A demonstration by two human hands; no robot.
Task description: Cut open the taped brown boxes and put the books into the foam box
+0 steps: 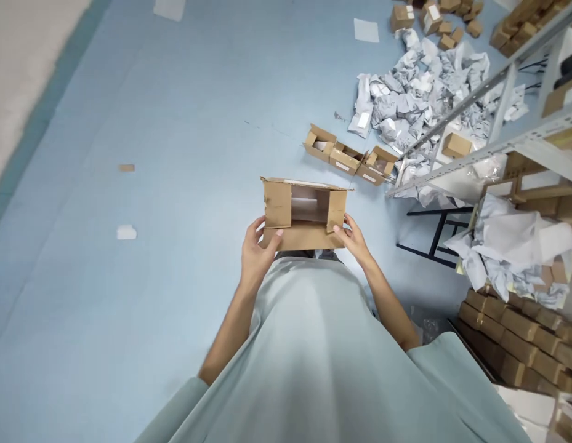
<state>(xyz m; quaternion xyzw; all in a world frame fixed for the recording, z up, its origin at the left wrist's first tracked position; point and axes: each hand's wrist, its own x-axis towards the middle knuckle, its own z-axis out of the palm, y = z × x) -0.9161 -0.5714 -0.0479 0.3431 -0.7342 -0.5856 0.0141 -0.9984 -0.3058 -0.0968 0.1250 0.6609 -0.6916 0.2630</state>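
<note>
Between my two hands is a brown cardboard box [304,236], held in front of my body above the floor. Its top is partly open: two side flaps are folded inward, and through the gap I see a bare inner wall. The far flap stands up along the back edge. My left hand [258,251] grips the left end, thumb on the near flap and fingers behind the side. At the right end my right hand [354,239] does the same, its thumb pressed near the corner of the right flap.
Three open cardboard boxes [346,157] stand in a row on the blue floor [175,123]. Behind them lies a heap of grey plastic mailers [406,98]. A metal shelf rack [493,147] and stacked cartons [511,335] line the right side. Small scraps [126,232] lie at left.
</note>
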